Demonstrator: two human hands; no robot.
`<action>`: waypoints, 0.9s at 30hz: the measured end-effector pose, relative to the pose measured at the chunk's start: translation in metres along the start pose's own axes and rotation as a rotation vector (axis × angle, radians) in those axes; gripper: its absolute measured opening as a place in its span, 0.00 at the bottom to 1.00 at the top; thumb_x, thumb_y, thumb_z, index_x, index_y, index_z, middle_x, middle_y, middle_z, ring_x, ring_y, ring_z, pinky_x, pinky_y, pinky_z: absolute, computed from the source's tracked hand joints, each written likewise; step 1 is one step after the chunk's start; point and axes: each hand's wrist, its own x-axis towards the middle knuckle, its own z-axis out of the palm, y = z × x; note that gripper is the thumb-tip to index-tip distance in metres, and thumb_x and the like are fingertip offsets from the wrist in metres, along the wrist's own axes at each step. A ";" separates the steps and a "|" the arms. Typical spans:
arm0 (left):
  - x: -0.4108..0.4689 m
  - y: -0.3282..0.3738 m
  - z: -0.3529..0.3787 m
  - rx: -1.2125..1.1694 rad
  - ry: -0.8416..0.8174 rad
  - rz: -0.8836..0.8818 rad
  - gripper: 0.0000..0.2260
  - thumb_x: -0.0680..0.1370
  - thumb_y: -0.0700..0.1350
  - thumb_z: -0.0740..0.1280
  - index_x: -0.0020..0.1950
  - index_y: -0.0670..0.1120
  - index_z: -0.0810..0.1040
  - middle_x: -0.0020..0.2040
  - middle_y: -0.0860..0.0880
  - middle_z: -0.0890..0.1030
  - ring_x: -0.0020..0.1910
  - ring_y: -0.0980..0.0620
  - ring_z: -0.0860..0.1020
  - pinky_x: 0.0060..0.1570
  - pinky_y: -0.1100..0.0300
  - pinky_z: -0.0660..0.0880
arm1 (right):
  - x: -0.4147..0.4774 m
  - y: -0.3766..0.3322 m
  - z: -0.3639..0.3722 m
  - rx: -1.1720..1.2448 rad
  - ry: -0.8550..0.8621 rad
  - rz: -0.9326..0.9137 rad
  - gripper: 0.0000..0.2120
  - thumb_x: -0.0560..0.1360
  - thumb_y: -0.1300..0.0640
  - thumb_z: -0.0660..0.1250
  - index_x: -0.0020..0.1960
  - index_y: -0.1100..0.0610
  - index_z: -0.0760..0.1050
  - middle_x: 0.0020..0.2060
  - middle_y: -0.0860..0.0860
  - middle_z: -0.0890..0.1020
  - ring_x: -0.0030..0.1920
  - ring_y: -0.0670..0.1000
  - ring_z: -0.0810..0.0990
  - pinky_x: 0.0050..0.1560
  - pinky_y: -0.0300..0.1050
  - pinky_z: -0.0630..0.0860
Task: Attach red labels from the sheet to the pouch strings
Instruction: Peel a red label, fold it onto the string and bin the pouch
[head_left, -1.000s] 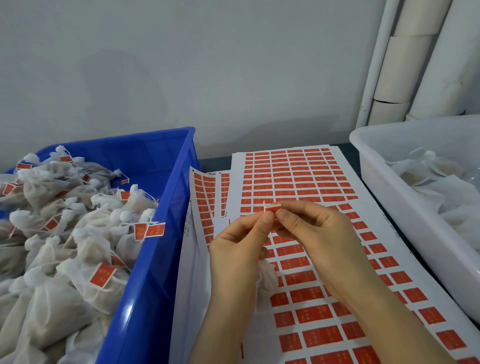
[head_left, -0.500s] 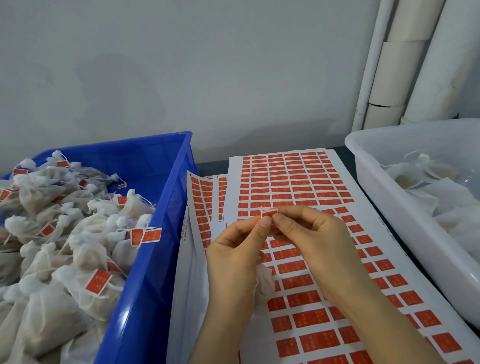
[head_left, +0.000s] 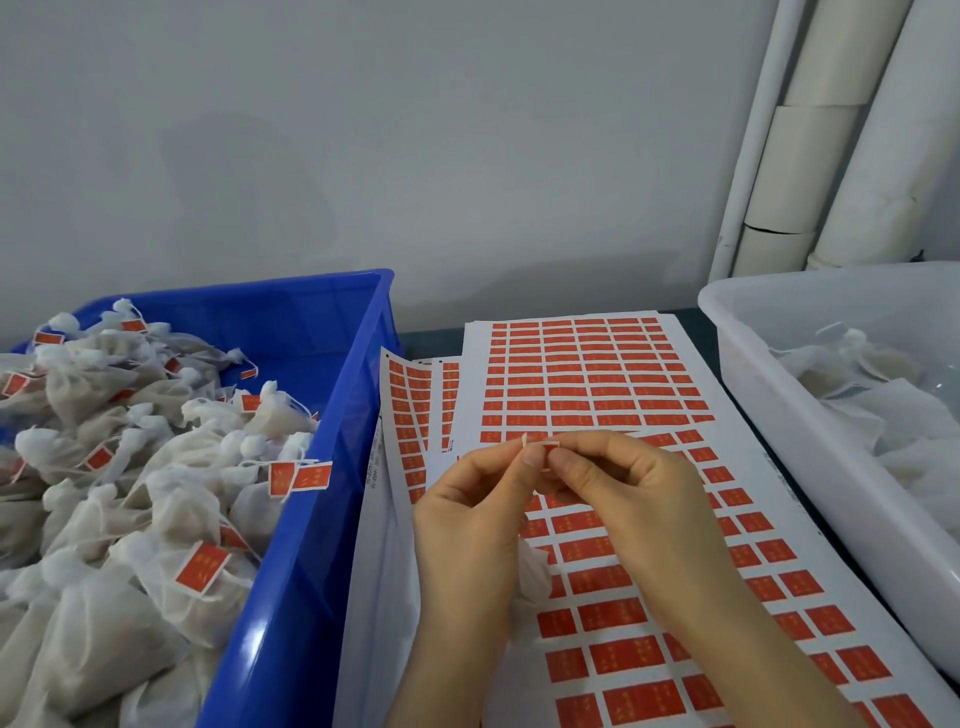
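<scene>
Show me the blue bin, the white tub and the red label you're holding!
blue bin (head_left: 291, 597), head view, right wall.
white tub (head_left: 748, 353), head view, left rim.
red label (head_left: 550, 445), head view, top edge.

Before me, the dark table (head_left: 428, 344) bears a blue bin (head_left: 322, 519) left, overlapping label sheets (head_left: 587, 374) centre, a white tub (head_left: 779, 415) right.

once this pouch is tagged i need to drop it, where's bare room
Bare room: far right corner of the blue bin, behind the pouch heap. The heap fills its left and near side; label sheets cover the middle.
</scene>
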 end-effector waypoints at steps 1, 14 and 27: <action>0.000 0.001 -0.001 0.003 -0.006 0.007 0.10 0.64 0.52 0.70 0.42 0.51 0.84 0.39 0.55 0.85 0.40 0.60 0.82 0.36 0.69 0.79 | 0.000 0.000 0.000 -0.008 -0.002 -0.004 0.05 0.66 0.46 0.66 0.42 0.39 0.77 0.36 0.30 0.80 0.40 0.32 0.79 0.33 0.23 0.71; 0.004 0.003 -0.007 -0.026 -0.084 0.092 0.04 0.66 0.49 0.70 0.37 0.53 0.84 0.39 0.54 0.85 0.41 0.58 0.83 0.34 0.73 0.75 | 0.000 -0.001 0.006 0.013 -0.032 0.040 0.08 0.64 0.43 0.64 0.41 0.42 0.77 0.35 0.31 0.81 0.40 0.33 0.80 0.33 0.23 0.71; 0.005 -0.001 -0.002 0.106 -0.101 0.013 0.05 0.69 0.53 0.70 0.42 0.54 0.82 0.40 0.60 0.84 0.42 0.63 0.81 0.34 0.75 0.75 | 0.009 0.007 0.003 0.287 0.091 0.159 0.06 0.72 0.54 0.68 0.48 0.47 0.79 0.40 0.43 0.84 0.42 0.46 0.84 0.39 0.38 0.80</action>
